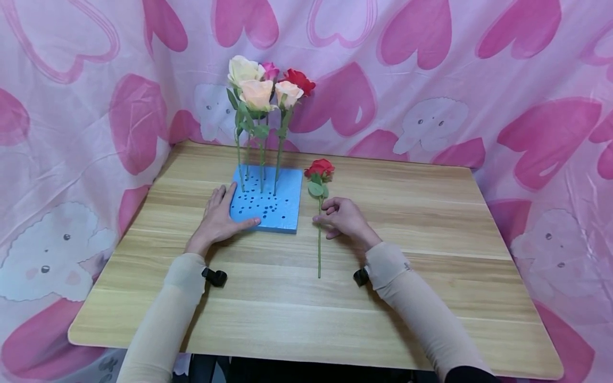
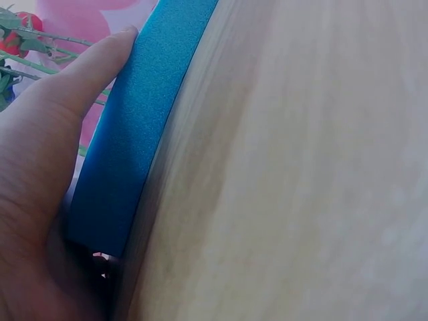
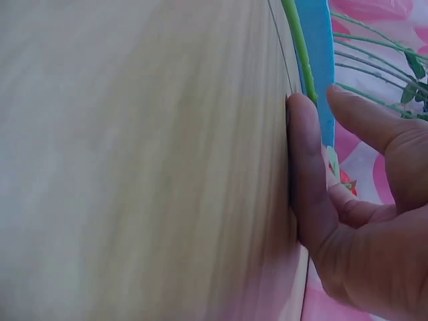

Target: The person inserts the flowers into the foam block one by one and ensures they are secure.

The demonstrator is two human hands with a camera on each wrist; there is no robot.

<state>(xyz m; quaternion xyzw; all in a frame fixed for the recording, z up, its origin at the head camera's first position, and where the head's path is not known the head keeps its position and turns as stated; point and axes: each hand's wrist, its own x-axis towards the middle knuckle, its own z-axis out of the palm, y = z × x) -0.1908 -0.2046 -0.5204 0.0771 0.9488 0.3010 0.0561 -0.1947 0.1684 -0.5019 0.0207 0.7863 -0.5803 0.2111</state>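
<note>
Red rose (image 1: 319, 169): lies flat on the wooden surface (image 1: 431, 255), just right of the blue foam block (image 1: 282, 205).
Long axis: runs near to far from the person; stem (image 1: 319, 250) almost straight, bloom at the far end, cut end at the near end.
Bloom position: beside the block's far right corner, not touching it as far as the head view shows.
Right hand (image 1: 341, 217): grip loosely curled, fingertips at the stem just below the leaves; thumb and index finger are apart in the right wrist view, so the stem is touched, not clamped.
Rose relative to grip: stem passes under the fingertips on the hand's left side; bloom lies beyond the hand, the longer bare stem section runs back toward the person.
Left hand (image 1: 217, 217): fingers straight, lying flat on the block's near left corner; the thumb (image 2: 93, 63) presses the block's side wall.
Block contents: five roses (image 1: 261, 85) stand upright in the far holes; further holes are open.
Hard to make out: both wrist views are blurred and close; the right wrist view shows only a short green stem piece (image 3: 299, 47); bloom is mostly hidden behind the fingers there.
Cut off: block ends in the left wrist view.
</note>
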